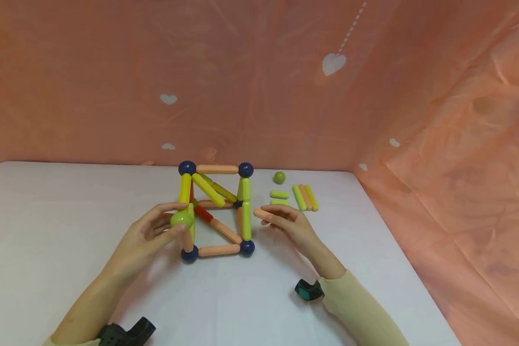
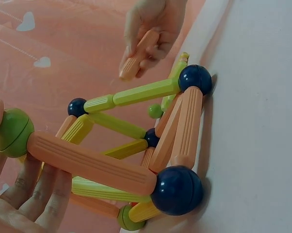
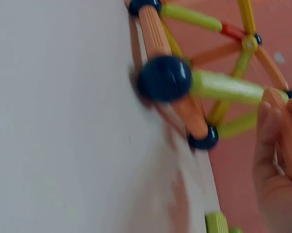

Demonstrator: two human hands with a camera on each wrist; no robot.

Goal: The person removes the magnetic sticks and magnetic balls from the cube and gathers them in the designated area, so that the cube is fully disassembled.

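A frame of magnetic rods and balls stands on the white table, with dark blue balls at several corners. My left hand pinches a green ball at the frame's near left side. In the left wrist view this ball caps an upright orange rod, whose other end meets a dark blue ball. Just right of the frame, my right hand holds a short orange rod between thumb and fingers, its tip pointing at the frame. A yellow rod slants down from the upper left ball.
Behind the right hand lie two short green rods, partly overlapped by it. Farther right, a green rod, an orange rod and a yellow rod lie side by side. A loose green ball sits near the back edge, before an orange curtain.
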